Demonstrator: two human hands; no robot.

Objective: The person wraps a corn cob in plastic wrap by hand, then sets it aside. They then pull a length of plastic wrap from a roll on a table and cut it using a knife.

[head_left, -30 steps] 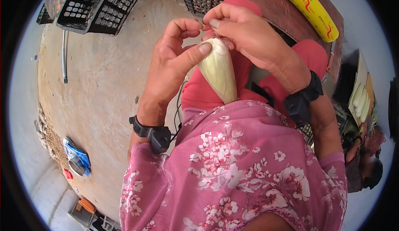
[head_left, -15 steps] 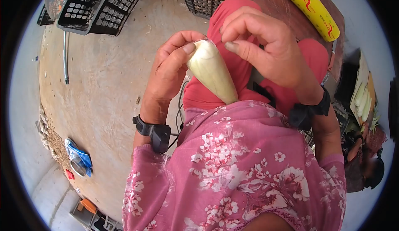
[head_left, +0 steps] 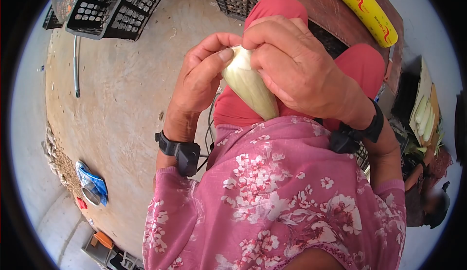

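The person is sitting and holding one pale green, tapering vegetable with a white, rounded wide end (head_left: 247,87) over the lap. Its wide end is pointing away from the body, and its narrow end is reaching to the pink floral cloth shirt (head_left: 292,192). The left hand (head_left: 202,73) is grasping the white end, with the thumb pressing on top and the fingers bending behind. The right hand (head_left: 299,63) is closing its bent fingers at the same end; whether it is pinching a thin layer or only touching, I cannot tell, because the fingers are covering the place.

In my judgement, the hands are working on the outer layer at this wide end. The next move is probably calling for a steady left grasp and a fine, light right pull, so that the vegetable is not turning.

About room: the reddish-brown table (head_left: 323,15), bearing a yellow printed roll (head_left: 362,10), is limiting the space beyond the knees. A black perforated plastic crate (head_left: 234,3) is standing near it. On the person's left, the bare grey-brown concrete floor (head_left: 121,100) is giving wide open room, while thin dark cables (head_left: 209,124) are lying near the left forearm in view.
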